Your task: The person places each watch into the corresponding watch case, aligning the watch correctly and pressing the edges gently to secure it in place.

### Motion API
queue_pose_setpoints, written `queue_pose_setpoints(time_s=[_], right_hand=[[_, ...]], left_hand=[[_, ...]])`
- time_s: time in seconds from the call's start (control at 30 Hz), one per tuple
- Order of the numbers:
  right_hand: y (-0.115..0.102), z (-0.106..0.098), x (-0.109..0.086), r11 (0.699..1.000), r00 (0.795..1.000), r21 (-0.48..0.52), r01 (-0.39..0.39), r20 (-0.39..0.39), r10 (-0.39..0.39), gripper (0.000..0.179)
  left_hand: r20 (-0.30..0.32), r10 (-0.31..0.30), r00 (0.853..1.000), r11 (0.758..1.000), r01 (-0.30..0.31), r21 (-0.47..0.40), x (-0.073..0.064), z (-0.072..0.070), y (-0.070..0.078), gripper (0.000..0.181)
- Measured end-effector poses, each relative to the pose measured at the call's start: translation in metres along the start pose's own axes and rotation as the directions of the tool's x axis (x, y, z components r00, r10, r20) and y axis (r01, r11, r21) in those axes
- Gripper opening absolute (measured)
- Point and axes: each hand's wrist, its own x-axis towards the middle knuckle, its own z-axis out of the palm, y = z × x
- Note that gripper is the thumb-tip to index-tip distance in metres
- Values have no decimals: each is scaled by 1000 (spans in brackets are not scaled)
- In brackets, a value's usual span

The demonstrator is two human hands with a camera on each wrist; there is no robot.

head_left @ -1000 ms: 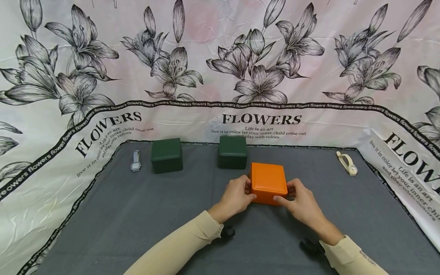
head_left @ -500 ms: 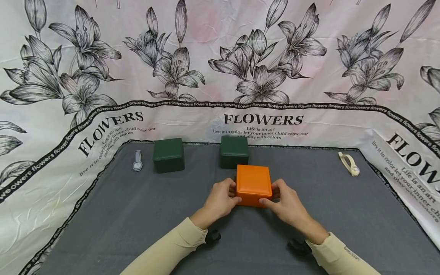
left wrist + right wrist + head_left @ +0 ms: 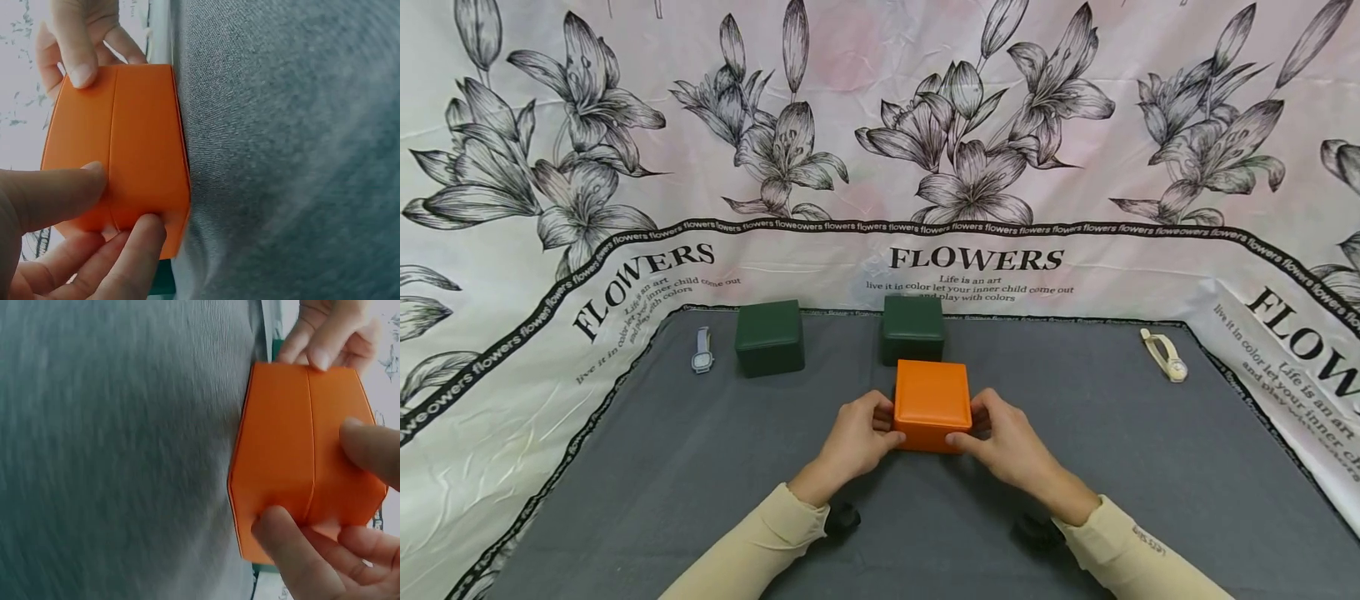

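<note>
An orange box (image 3: 933, 398) with a closed lid stands upright near the middle of the grey cloth. My left hand (image 3: 858, 433) grips its left side, thumb at the front face and fingers along the side. On the opposite side my right hand (image 3: 1006, 437) holds it the same way. Both wrist views show the orange box (image 3: 137, 137) between the two hands, a seam running round it where lid and base meet. In the right wrist view the thumb presses the front of the orange box (image 3: 281, 444) while other fingers lie against its side.
Two dark green boxes, one at left (image 3: 770, 337) and one just behind the orange box (image 3: 912, 328), stand toward the back. A silver watch (image 3: 702, 354) lies far left, a cream-strapped watch (image 3: 1167, 357) far right. A flower-printed cloth (image 3: 973, 167) hangs behind.
Both hands have moved leftward with the orange box, from right of the middle green box to in front of it. The slide slows in the last half second. The watches and green boxes stay put.
</note>
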Motion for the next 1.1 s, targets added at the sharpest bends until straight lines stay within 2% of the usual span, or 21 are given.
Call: queue_pose_setpoints(time_s=[0.1, 0.17, 0.23, 0.3, 0.37, 0.4, 0.47, 0.53, 0.8, 1.03, 1.1], right_hand=[[3, -5, 1, 999, 999, -1, 38, 20, -38, 45], [8, -9, 3, 993, 993, -16, 120, 19, -120, 49], [14, -13, 7, 972, 974, -54, 227, 15, -226, 50], [18, -16, 11, 941, 945, -89, 327, 24, -326, 48], [23, -18, 16, 911, 919, -118, 395, 52, -392, 45], [24, -19, 17, 905, 912, -118, 410, 73, -403, 44], [24, -19, 20, 899, 904, -109, 424, 112, -413, 43], [24, -19, 21, 901, 904, -111, 420, 136, -405, 43], [21, -16, 31, 926, 925, -124, 357, 185, -332, 52], [25, -17, 40, 897, 912, -186, 400, 174, -371, 57], [27, -17, 41, 898, 913, -181, 401, 161, -375, 58]], left_hand=[[3, -14, 1000, 1000, 15, -27, 0, 2, -3, 33], [1, -29, 1000, 999, 29, -38, 0, 3, -4, 35], [-6, -44, 999, 998, 43, -38, 0, 4, -4, 36], [-13, -60, 998, 998, 60, -34, 0, 5, -4, 36], [-16, -77, 997, 997, 77, -28, 0, 6, -4, 36], [-15, -84, 996, 996, 83, -24, 1, 6, -4, 36], [-16, -90, 996, 996, 90, -15, 1, 7, -4, 36], [-18, -90, 996, 996, 90, -9, 3, 8, -4, 36], [-33, -95, 995, 995, 97, 39, 7, 8, -1, 37], [-40, -92, 995, 996, 92, 16, 7, 8, -2, 37], [-39, -94, 995, 995, 95, 22, 7, 9, -2, 37]])
